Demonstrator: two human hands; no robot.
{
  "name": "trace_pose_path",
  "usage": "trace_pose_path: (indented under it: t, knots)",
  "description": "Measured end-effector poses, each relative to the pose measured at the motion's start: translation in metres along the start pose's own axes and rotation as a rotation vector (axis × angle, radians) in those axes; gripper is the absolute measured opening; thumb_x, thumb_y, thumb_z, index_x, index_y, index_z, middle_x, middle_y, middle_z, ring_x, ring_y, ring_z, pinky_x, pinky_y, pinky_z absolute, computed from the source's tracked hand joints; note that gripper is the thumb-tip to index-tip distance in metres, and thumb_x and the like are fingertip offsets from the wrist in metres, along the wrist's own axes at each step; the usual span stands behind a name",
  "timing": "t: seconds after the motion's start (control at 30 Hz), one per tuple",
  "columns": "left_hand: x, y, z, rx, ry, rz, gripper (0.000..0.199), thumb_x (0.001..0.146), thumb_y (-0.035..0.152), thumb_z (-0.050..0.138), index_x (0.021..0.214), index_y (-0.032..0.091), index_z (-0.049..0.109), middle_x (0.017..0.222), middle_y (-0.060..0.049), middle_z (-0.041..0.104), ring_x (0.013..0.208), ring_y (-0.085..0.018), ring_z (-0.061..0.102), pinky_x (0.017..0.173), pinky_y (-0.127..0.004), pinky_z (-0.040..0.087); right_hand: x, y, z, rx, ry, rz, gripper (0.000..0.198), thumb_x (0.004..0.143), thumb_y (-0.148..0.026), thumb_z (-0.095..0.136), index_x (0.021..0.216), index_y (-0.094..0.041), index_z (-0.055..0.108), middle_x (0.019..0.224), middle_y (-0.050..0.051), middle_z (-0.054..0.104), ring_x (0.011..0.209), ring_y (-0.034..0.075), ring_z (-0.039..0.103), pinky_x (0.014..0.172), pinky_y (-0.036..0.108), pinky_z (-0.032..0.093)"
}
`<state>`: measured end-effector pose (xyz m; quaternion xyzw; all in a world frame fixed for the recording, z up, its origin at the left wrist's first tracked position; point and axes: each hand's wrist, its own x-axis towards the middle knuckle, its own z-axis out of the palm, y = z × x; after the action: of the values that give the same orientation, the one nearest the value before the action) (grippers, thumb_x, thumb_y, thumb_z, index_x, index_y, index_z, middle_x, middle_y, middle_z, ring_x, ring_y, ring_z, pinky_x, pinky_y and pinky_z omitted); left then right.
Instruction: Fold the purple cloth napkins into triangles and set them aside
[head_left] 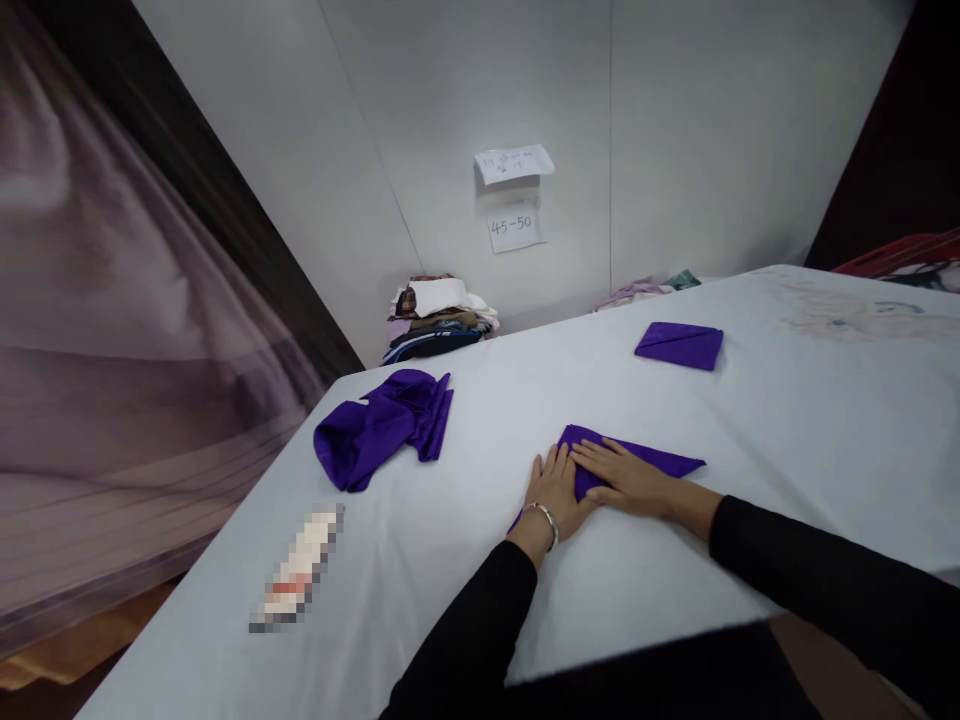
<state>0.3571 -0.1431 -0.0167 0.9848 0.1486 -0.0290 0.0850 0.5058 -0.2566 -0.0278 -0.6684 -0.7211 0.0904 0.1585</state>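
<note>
One purple cloth (pixel 664 460) under left hand (pixel 556 490) and right hand (pixel 628 482) — both flat, fingers extended — between tabletop (pixel 465 560)'s near and far edges. Folded purple piece (pixel 680 346) near far edge; crumpled purple fabric (pixel 386 420) by far-left corner. Lower sheet (pixel 516 230) reads "45-50"; upper sheet (pixel 514 164) illegible.

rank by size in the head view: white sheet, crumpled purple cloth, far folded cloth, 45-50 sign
1. White sheet
2. Crumpled purple cloth
3. Far folded cloth and 45-50 sign: too alike to rank
</note>
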Motion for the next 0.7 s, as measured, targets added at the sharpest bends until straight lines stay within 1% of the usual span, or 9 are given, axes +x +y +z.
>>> trace_pose_path:
  t: [0.1, 0.2, 0.3, 0.4, 0.53, 0.63, 0.7]
  knots:
    - [0.001, 0.001, 0.000, 0.004, 0.012, -0.017, 0.081, 0.081, 0.067, 0.015, 0.142, 0.013, 0.013, 0.150, -0.009, 0.015, 0.137, -0.026, 0.003, 0.110, -0.049, 0.007, -0.017, 0.015, -0.008, -0.054, 0.011, 0.017, 0.067, 0.087, -0.059, 0.031, 0.143, -0.027, 0.014, 0.148, 0.005, 0.021, 0.135, 0.025, 0.014, 0.109, 0.049, 0.007]
    - [0.001, 0.001, -0.001, -0.007, 0.014, -0.014, 0.085, 0.079, 0.070, 0.013, 0.142, 0.013, 0.014, 0.150, -0.009, 0.015, 0.137, -0.026, 0.003, 0.110, -0.048, 0.007, -0.031, 0.026, -0.013, -0.094, 0.007, 0.043, 0.067, 0.087, -0.059, 0.032, 0.143, -0.028, 0.013, 0.148, 0.005, 0.018, 0.135, 0.026, 0.013, 0.108, 0.051, 0.006]
    - [-0.003, 0.001, -0.003, -0.017, 0.017, -0.015, 0.085, 0.079, 0.070, 0.012, 0.142, 0.013, 0.014, 0.150, -0.008, 0.013, 0.137, -0.025, 0.003, 0.110, -0.049, 0.008, -0.040, 0.034, -0.016, -0.104, 0.004, 0.069, 0.066, 0.087, -0.058, 0.033, 0.143, -0.029, 0.012, 0.148, 0.004, 0.019, 0.135, 0.026, 0.013, 0.108, 0.053, 0.007]
    - [-0.013, -0.005, -0.004, -0.010, 0.021, -0.043, 0.082, 0.080, 0.069, 0.014, 0.142, 0.014, 0.014, 0.150, -0.008, 0.013, 0.137, -0.026, 0.003, 0.110, -0.050, 0.007, -0.045, 0.039, -0.018, -0.105, 0.003, 0.088, 0.065, 0.087, -0.058, 0.032, 0.142, -0.030, 0.013, 0.148, 0.004, 0.019, 0.135, 0.027, 0.013, 0.107, 0.053, 0.008]
    - [-0.036, -0.023, -0.005, 0.006, 0.017, -0.103, 0.077, 0.083, 0.065, 0.015, 0.142, 0.015, 0.015, 0.150, -0.007, 0.014, 0.137, -0.024, 0.004, 0.111, -0.048, 0.008, -0.047, 0.038, -0.019, -0.099, 0.003, 0.104, 0.064, 0.087, -0.059, 0.031, 0.142, -0.030, 0.015, 0.148, 0.004, 0.019, 0.135, 0.027, 0.013, 0.108, 0.053, 0.009]
    - [-0.060, -0.046, -0.007, 0.027, 0.018, -0.151, 0.069, 0.086, 0.059, 0.015, 0.141, 0.018, 0.019, 0.149, -0.006, 0.017, 0.137, -0.022, 0.006, 0.110, -0.047, 0.008, -0.047, 0.038, -0.019, -0.085, 0.008, 0.105, 0.064, 0.087, -0.059, 0.031, 0.142, -0.031, 0.014, 0.148, 0.002, 0.019, 0.135, 0.027, 0.013, 0.108, 0.052, 0.009]
    - [-0.072, -0.060, -0.013, 0.020, 0.003, -0.221, 0.066, 0.087, 0.056, 0.018, 0.141, 0.018, 0.021, 0.149, -0.007, 0.018, 0.137, -0.022, 0.009, 0.110, -0.047, 0.009, -0.047, 0.039, -0.018, -0.079, 0.018, 0.098, 0.064, 0.087, -0.059, 0.031, 0.142, -0.032, 0.014, 0.148, 0.002, 0.018, 0.135, 0.027, 0.014, 0.108, 0.051, 0.009]
